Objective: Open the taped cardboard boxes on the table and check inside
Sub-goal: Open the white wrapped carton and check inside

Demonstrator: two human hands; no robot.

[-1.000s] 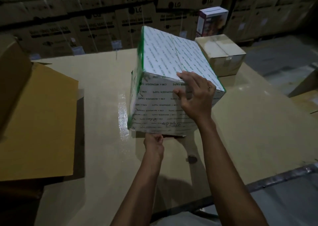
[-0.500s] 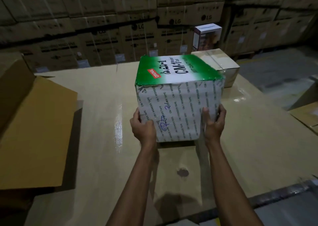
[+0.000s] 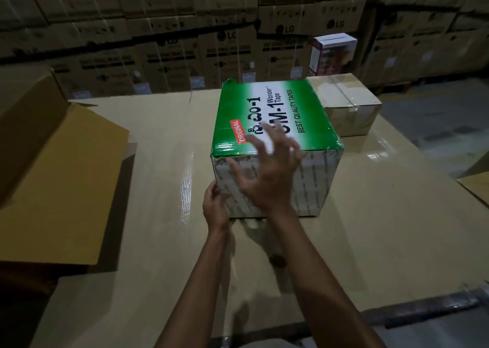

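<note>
A green and white taped box (image 3: pixel 304 114) printed "CM-1 Wonder Tape" stands flat on the cardboard-covered table (image 3: pixel 164 183), green face up. My left hand (image 3: pixel 214 204) grips its near left bottom corner. In front of the box's near face and top edge, my right hand (image 3: pixel 267 173) hovers with fingers spread, holding nothing. A smaller plain brown taped box (image 3: pixel 349 104) sits just behind it to the right, with a small white carton (image 3: pixel 332 53) behind that.
A large open brown carton (image 3: pixel 53 162) lies on its side at the table's left, its flap spread over the surface. Stacked LG cartons (image 3: pixel 185 43) form a wall behind the table. Another cardboard piece (image 3: pixel 479 186) pokes in at the right edge.
The box was tipped over and turned, then set down flat with the green face up. My right hand let go of its side and lifted, fingers spread; my left hand stayed at the near corner.
</note>
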